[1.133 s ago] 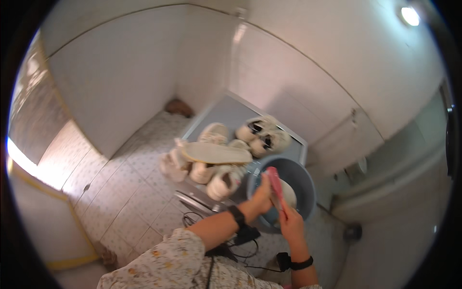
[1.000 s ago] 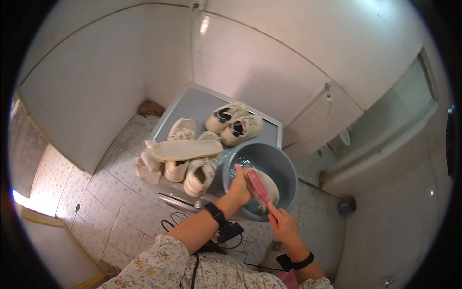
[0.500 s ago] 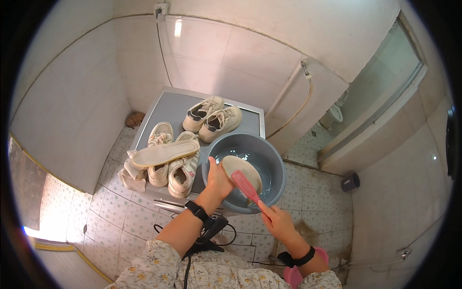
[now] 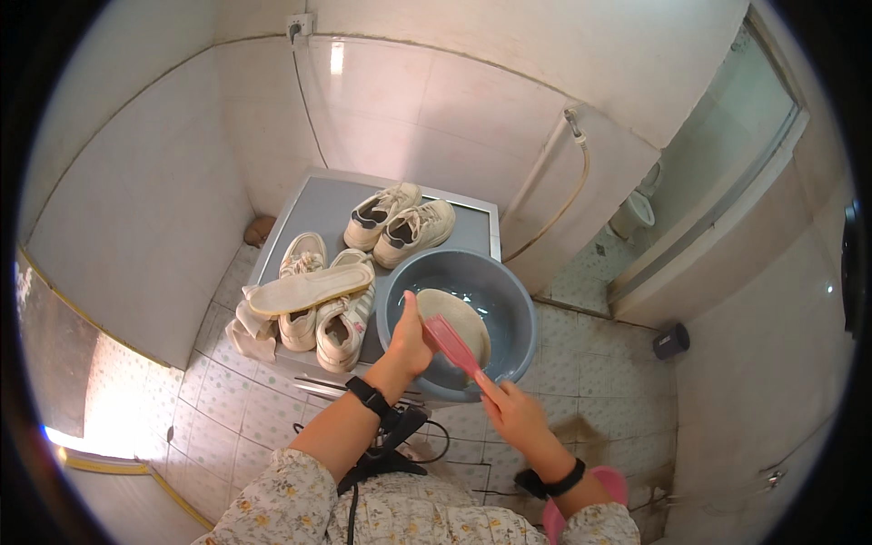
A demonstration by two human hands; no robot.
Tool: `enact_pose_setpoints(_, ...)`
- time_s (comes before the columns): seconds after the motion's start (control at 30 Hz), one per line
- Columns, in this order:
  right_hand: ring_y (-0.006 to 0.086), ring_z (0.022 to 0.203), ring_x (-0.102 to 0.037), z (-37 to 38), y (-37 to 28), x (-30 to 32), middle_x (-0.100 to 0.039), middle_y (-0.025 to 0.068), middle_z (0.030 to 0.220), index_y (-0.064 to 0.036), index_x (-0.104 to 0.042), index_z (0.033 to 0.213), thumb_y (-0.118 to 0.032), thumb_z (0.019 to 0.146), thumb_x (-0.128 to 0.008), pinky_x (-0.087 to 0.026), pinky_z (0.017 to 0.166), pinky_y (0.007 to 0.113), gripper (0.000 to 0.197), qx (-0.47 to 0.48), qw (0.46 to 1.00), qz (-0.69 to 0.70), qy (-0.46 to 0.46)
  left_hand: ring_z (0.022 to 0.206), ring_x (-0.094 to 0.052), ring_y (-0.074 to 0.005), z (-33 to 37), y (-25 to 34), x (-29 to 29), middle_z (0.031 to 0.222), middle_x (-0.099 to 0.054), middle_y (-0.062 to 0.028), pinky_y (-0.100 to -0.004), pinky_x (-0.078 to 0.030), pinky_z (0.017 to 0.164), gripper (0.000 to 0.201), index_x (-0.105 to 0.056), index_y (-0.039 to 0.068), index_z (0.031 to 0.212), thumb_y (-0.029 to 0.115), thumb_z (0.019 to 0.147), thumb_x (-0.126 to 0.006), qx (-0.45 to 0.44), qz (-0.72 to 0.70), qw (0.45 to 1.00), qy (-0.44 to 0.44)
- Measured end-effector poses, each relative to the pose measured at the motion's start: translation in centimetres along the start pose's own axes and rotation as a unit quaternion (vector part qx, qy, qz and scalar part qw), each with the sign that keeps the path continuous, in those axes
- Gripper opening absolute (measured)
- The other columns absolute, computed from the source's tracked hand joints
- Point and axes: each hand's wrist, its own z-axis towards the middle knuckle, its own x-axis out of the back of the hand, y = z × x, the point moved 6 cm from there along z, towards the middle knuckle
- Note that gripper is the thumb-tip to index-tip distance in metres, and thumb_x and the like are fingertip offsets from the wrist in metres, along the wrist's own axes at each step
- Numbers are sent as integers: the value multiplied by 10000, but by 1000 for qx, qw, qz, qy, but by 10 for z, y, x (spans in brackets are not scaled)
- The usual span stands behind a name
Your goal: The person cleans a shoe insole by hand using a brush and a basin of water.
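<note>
Insole (image 4: 465, 318) over basin (image 4: 520, 309) runs far-left to near-right, approx. parallel w/ pink brush (image 4: 454, 346); L hand (image 4: 410, 345), nearer, grips insole edge, R hand (image 4: 519, 418) clasps brush handle.

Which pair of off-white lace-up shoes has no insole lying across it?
The off-white lace-up pair nearer the white tiled wall; the other pair carries a flat cream insole.

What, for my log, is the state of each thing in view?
Pink brush: gripped in right hand
Held insole: in left hand, at basin
Basin: upright, holding water
Front shoes: upright
Second insole: lying across front shoes
Back shoes: upright, laced
Plug: in socket
</note>
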Motion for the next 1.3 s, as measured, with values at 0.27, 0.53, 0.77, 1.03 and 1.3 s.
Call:
enact_pose_setpoints(0.27, 284, 572, -547, 10, -8, 4, -509, 79, 720, -208, -560, 1288, -129, 855, -616, -446, 508, 373, 444, 33, 999, 9, 31, 1152, -515, -294, 3, 2, 11, 1286, -517, -126, -464, -401, 1005, 649, -440, 39, 1296, 564, 974, -235, -11, -24, 999, -21)
enact_pose_setpoints(0.53, 265, 572, -543, 43, -11, -8, -496, 68, 708, -224, -523, 1326, -134, 851, -619, -446, 508, 360, 493, 21, 998, -11, 64, 1208, -481, -317, 5, -8, 1, 1341, -474, -126, -486, -394, 1019, 642, -425, 47, 1320, 552, 979, -224, -15, 24, 1000, 2)
enact_pose_setpoints(0.77, 302, 606, -559, -16, -2, 3, -530, 95, 769, -226, -516, 1325, -134, 862, -601, -453, 521, 403, 480, 15, 1000, 0, -8, 1172, -503, -301, 8, -4, 12, 1291, -519, -103, -461, -396, 1009, 638, -458, 80, 1297, 566, 976, -198, 2, -26, 999, -37)
enact_pose_setpoints(1.03, 286, 588, -557, 37, -12, -10, -515, 80, 724, -204, -542, 1308, -117, 848, -620, -450, 510, 379, 475, 43, 996, 27, 69, 1212, -476, -323, -10, 4, -11, 1326, -503, -122, -468, -379, 1025, 789, -441, 64, 1323, 679, 915, -161, 12, -25, 1000, -15)
enact_pose_setpoints(1.3, 275, 558, -547, 13, -11, -3, -507, 76, 714, -193, -554, 1294, -120, 854, -612, -443, 496, 370, 450, 24, 999, -6, 25, 1228, -463, -328, 1, 0, 1, 1330, -498, -128, -479, -362, 1040, 806, -414, 62, 1341, 686, 909, -146, -7, -4, 1000, 19)
